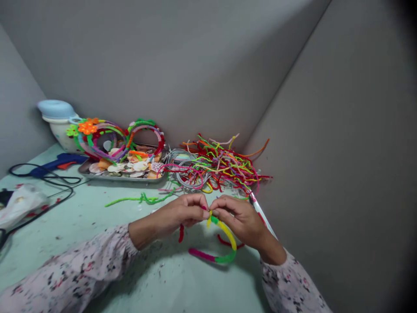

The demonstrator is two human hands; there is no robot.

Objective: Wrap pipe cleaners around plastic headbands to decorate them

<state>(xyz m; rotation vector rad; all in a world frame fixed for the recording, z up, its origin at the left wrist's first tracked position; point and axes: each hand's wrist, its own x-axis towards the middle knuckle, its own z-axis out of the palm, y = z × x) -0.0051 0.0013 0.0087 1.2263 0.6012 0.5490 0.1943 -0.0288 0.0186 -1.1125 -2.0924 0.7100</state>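
A curved headband (233,243) wrapped in magenta, green and yellow pipe cleaner hangs beneath my fingertips in the middle of the view. My left hand (187,208) is closed in a pinch at its upper end, with a bit of red showing between the fingers. Right beside it, my right hand (239,217) pinches a short yellow pipe cleaner (209,220) on the band. The exact grip points are partly hidden by the fingers. A red pipe cleaner piece (181,233) shows below my left hand, and another red piece (224,240) lies behind the band.
A metal tray (130,178) of shells bears several finished headbands (146,124). Tangled pipe cleaners (224,161) and grey wire coils (182,163) lie to its right. On the left are a blue glue gun (48,166), a black cord (70,189) and a lidded white container (61,130). Walls enclose the table.
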